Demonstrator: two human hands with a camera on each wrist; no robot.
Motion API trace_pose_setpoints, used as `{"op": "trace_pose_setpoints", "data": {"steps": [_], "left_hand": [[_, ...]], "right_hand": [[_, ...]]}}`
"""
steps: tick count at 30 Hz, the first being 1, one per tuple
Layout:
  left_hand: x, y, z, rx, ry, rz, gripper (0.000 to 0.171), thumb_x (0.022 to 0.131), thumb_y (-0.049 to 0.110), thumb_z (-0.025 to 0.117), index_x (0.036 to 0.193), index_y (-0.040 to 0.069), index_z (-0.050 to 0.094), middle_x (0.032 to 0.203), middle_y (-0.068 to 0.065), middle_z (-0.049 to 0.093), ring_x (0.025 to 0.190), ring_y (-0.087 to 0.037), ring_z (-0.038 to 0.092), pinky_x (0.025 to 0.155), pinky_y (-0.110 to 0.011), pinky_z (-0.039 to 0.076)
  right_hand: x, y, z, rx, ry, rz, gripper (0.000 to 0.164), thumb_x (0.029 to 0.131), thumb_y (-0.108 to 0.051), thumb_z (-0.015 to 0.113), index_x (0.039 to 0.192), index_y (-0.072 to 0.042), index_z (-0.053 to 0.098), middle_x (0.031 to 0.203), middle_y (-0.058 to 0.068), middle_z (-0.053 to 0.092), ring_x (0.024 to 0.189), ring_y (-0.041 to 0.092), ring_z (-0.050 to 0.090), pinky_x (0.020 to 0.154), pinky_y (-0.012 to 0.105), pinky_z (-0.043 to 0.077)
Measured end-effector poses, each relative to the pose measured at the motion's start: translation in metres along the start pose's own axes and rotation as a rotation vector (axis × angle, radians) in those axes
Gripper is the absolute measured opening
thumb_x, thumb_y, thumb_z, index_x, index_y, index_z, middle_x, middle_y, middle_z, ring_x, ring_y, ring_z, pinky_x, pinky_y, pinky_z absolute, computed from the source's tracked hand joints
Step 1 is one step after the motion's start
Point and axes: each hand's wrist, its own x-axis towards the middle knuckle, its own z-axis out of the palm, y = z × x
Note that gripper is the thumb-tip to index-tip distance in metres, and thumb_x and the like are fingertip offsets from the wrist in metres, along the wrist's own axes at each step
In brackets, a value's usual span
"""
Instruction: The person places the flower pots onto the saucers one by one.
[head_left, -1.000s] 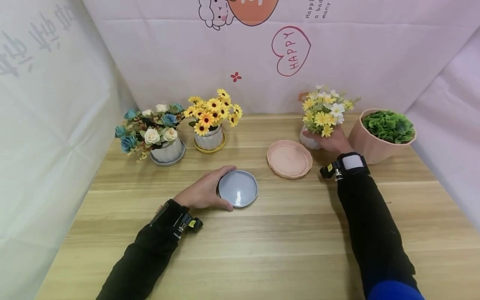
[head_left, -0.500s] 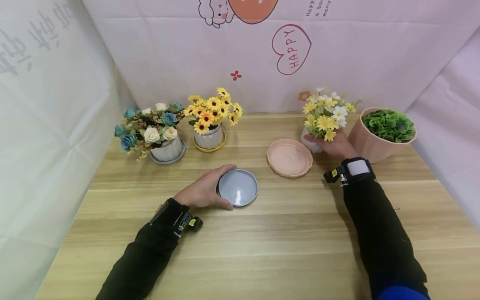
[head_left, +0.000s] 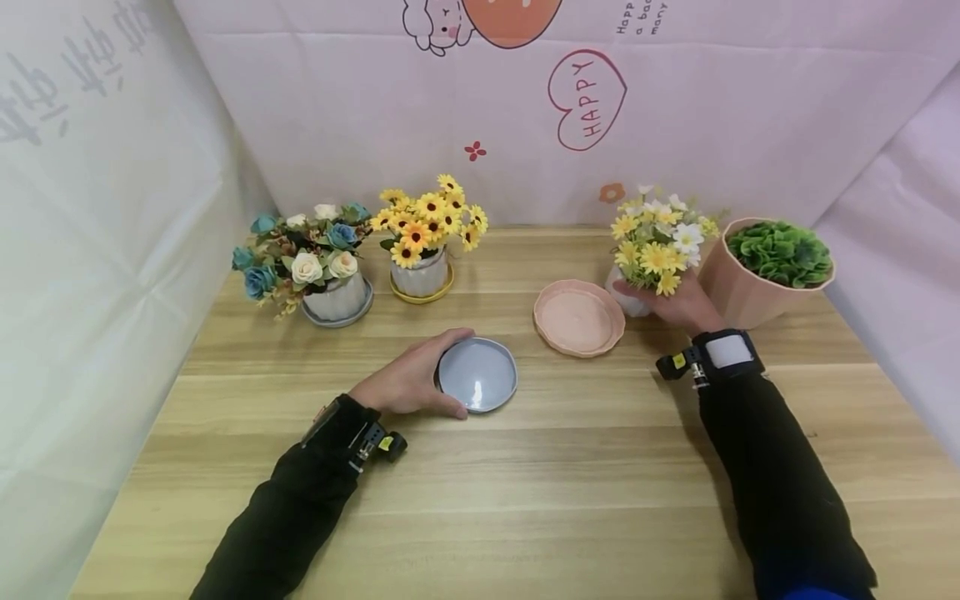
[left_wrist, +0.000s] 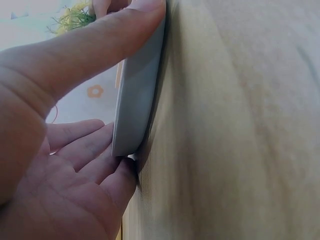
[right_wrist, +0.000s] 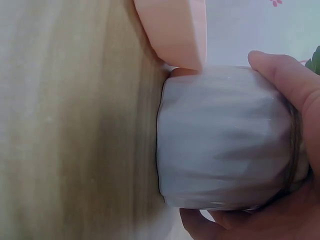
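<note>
My left hand (head_left: 408, 379) grips the left side of a small grey-blue saucer (head_left: 480, 375), thumb at the near edge and fingers at the far one. In the left wrist view the saucer (left_wrist: 137, 95) shows edge-on against the wood. My right hand (head_left: 684, 308) holds a white ribbed flowerpot (head_left: 628, 296) of yellow and white daisies (head_left: 658, 250). The thumb and fingers wrap round the pot (right_wrist: 225, 140) in the right wrist view; its base is at the tabletop, though I cannot tell if it touches. A pink scalloped saucer (head_left: 579, 318) lies just left of that pot.
A large pink pot (head_left: 738, 283) with green foliage stands close on the right. At the back left are a pot of blue and cream roses (head_left: 337, 298) on a grey saucer and a pot of yellow sunflowers (head_left: 422, 277) on a yellow saucer. Cloth hangs behind the wooden table (head_left: 525, 500).
My right hand has shifted the daisy pot slightly nearer and to the right. The left hand and the grey-blue saucer have stayed in place.
</note>
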Motion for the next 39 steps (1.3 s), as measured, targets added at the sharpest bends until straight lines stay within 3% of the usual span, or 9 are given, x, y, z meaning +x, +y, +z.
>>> {"op": "trace_pose_setpoints", "data": {"steps": [7, 12, 24, 31, 39], "left_hand": [[0.000, 0.000, -0.001, 0.002, -0.001, 0.000, 0.114, 0.075, 0.024, 0.099, 0.165, 0.008, 0.031, 0.163, -0.013, 0.046, 0.150, -0.030, 0.047, 0.127, -0.048, 0.039], [0.001, 0.000, -0.001, -0.002, -0.005, -0.003, 0.115, 0.074, 0.023, 0.099, 0.165, 0.008, 0.030, 0.163, -0.013, 0.046, 0.150, -0.030, 0.047, 0.126, -0.048, 0.039], [0.000, 0.001, -0.001, -0.011, -0.004, 0.012, 0.115, 0.074, 0.024, 0.099, 0.165, 0.006, 0.030, 0.163, -0.015, 0.045, 0.150, -0.031, 0.047, 0.127, -0.049, 0.039], [0.001, -0.001, 0.000, -0.006, -0.003, 0.011, 0.115, 0.075, 0.025, 0.099, 0.165, 0.006, 0.030, 0.163, -0.014, 0.046, 0.149, -0.031, 0.047, 0.126, -0.049, 0.039], [0.001, -0.001, 0.000, -0.007, -0.003, 0.010, 0.114, 0.074, 0.025, 0.099, 0.164, 0.006, 0.030, 0.163, -0.014, 0.046, 0.149, -0.030, 0.048, 0.126, -0.049, 0.039]], "right_hand": [[-0.009, -0.002, -0.001, 0.018, -0.010, 0.002, 0.094, 0.096, -0.029, 0.080, 0.167, -0.023, 0.020, 0.169, 0.009, 0.025, 0.158, 0.028, 0.021, 0.134, 0.058, 0.013], [-0.017, -0.004, -0.001, -0.003, -0.029, -0.008, 0.086, 0.097, -0.028, 0.079, 0.164, -0.018, 0.026, 0.166, 0.010, 0.029, 0.156, 0.028, 0.023, 0.131, 0.059, 0.016], [-0.031, 0.003, -0.002, -0.034, -0.043, 0.026, 0.093, 0.096, -0.036, 0.079, 0.167, -0.020, 0.020, 0.168, 0.012, 0.025, 0.157, 0.031, 0.021, 0.128, 0.063, 0.020], [-0.043, 0.003, -0.001, -0.019, -0.045, 0.068, 0.090, 0.096, -0.042, 0.078, 0.165, -0.021, 0.024, 0.166, 0.011, 0.029, 0.156, 0.030, 0.024, 0.128, 0.064, 0.023], [-0.053, 0.002, -0.001, -0.030, -0.066, 0.058, 0.081, 0.098, -0.043, 0.075, 0.161, -0.020, 0.031, 0.162, 0.010, 0.033, 0.154, 0.030, 0.027, 0.124, 0.063, 0.026]]}}
